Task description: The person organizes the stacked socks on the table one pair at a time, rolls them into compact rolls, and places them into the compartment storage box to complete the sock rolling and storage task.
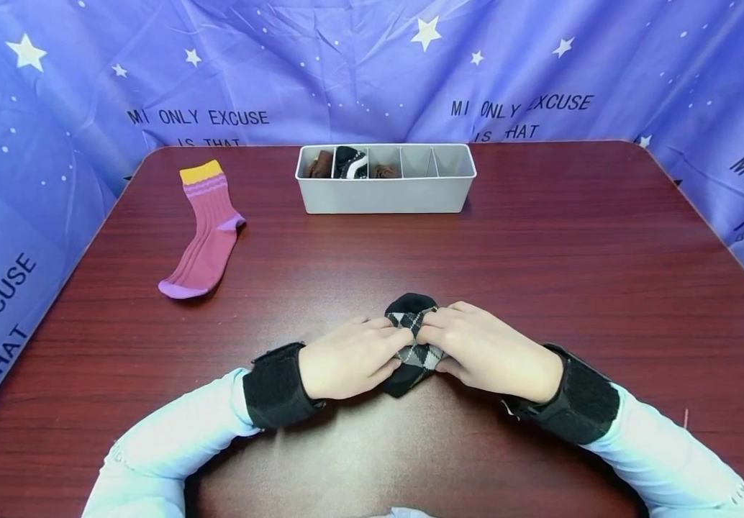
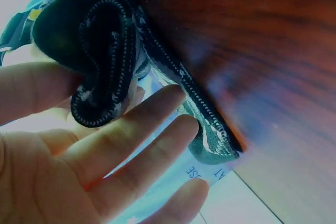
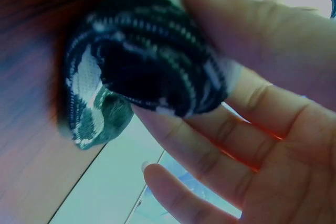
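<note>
A black, grey and white argyle sock [image 1: 422, 356] lies folded on the table in front of the person, its black ends showing. From the left side, the left hand [image 1: 352, 360] pinches it, thumb near the closer edge. The right hand [image 1: 488, 349] grips its other side, fingertips close to the left hand's. In the left wrist view the sock [image 2: 105, 40] shows a curled-over layer between thumb and fingers, above a flat layer on the table. The right wrist view shows the sock [image 3: 86, 82] rolled into a loop, with the right thumb pressed on top.
A pink sock [image 1: 206, 230] with yellow cuff and purple toe lies flat at the left. At the back stands a grey divided box [image 1: 385, 196]; its three left compartments hold a brown roll [image 1: 321, 165], a black-and-white bundle [image 1: 350, 163] and another brown roll [image 1: 386, 172].
</note>
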A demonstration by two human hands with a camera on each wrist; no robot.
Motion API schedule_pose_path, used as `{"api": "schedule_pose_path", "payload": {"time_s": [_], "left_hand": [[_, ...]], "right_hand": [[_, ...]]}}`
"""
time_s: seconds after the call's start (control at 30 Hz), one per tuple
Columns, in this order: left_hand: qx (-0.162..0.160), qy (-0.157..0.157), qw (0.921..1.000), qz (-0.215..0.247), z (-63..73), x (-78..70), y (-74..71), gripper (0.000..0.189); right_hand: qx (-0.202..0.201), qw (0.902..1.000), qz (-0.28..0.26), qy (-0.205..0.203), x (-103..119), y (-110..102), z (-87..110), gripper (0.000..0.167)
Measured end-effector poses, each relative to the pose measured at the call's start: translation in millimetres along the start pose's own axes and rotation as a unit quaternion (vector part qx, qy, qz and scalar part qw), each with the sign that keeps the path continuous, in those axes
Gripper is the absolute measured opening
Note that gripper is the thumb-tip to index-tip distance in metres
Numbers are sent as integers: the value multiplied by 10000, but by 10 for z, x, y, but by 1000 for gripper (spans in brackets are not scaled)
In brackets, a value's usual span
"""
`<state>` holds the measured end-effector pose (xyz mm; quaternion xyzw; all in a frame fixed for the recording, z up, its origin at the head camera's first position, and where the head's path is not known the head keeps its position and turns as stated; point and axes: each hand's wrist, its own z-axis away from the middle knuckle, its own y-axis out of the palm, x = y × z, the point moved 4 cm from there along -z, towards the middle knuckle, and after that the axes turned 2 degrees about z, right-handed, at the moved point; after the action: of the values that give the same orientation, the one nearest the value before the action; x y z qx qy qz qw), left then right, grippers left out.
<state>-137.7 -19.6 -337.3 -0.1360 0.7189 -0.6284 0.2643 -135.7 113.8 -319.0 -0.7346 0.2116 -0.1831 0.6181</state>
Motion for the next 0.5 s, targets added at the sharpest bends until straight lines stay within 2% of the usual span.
{"api": "schedule_pose_path", "payload": {"time_s": [0.17,0.3,0.5], "left_hand": [[-386,-3,9991,-174,-7,-16,-2,18],[-620,-19,9980,-87,-13,-20,-6,26],[-798,242,9965,-106,-17,-39,-23,13]], "right_hand": [[38,10000,30,28,-7,-5,0,22],[141,9999,52,70,-22,-6,-2,24],[250,9995,42,166,-47,12,-11,22]]}}
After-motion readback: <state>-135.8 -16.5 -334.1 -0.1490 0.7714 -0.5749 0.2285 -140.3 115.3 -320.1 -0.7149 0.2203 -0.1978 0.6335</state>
